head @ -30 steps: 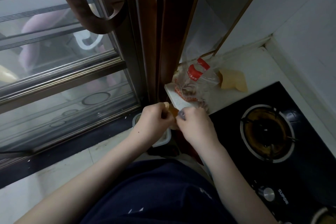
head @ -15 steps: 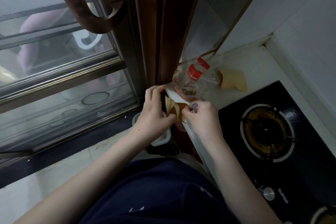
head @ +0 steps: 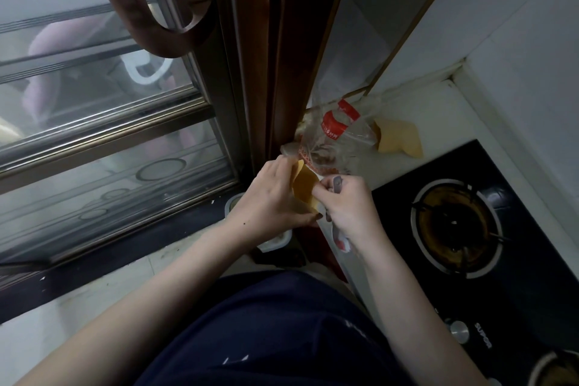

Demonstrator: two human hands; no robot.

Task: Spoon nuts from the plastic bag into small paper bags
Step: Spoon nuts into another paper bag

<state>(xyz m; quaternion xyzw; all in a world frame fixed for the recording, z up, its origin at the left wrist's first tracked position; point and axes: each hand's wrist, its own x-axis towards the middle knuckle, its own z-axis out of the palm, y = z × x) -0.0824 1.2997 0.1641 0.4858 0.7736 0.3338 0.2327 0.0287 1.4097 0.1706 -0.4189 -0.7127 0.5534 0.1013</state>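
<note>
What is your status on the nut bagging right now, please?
Left hand and right hand both pinching small paper bag. Plastic bag on counter beyond. No spoon visible. Nothing blocking.

I am standing in a home kitchen. At the right of the frame a black glass gas stove (head: pixel 488 260) is set into a white counter (head: pixel 438 122), with one round burner (head: pixel 457 226) in plain sight, a metal knob (head: pixel 459 331) at its near edge, and a second burner (head: pixel 554 370) just showing in the lower right corner. White wall tiles (head: pixel 517 25) rise behind the counter in the upper right. The left half of the frame is filled by a sliding glass door (head: pixel 103 122) in a dark wooden frame, its curved handle (head: pixel 147 12) at the upper left, and the pale floor (head: pixel 103 285) runs along its track at the lower left.
</note>
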